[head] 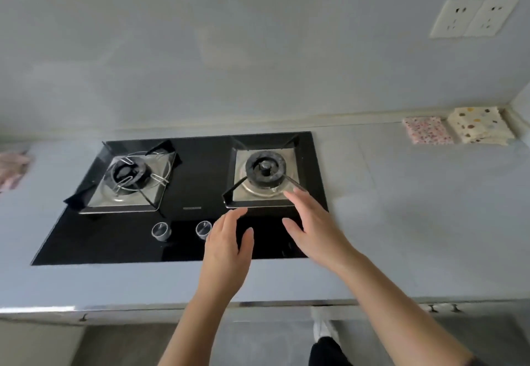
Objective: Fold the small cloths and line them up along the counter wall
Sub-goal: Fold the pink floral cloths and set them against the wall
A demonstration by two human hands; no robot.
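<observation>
The left hand point(226, 251) and the right hand point(315, 231) are bare, and so are both forearms point(401, 308), as far as the bottom edge. Between the forearms a white shoe point(324, 331) shows, with a black trouser leg point(327, 352) just beneath it.

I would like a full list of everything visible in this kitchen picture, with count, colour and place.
pink floral cloth: 1, pink, folded, against wall, right
cream spotted cloth: 1, cream, folded, right corner
left cloth: 1, pinkish, counter's left edge
gas hob: 1, black, counter centre
burners: 2, dark, on hob
knobs: 2, silver, hob front
wall sockets: 2, white, upper right
counter: 1, grey, below wall
left hand: 1, open, empty, above hob front
right hand: 1, open, empty, near right burner
</observation>
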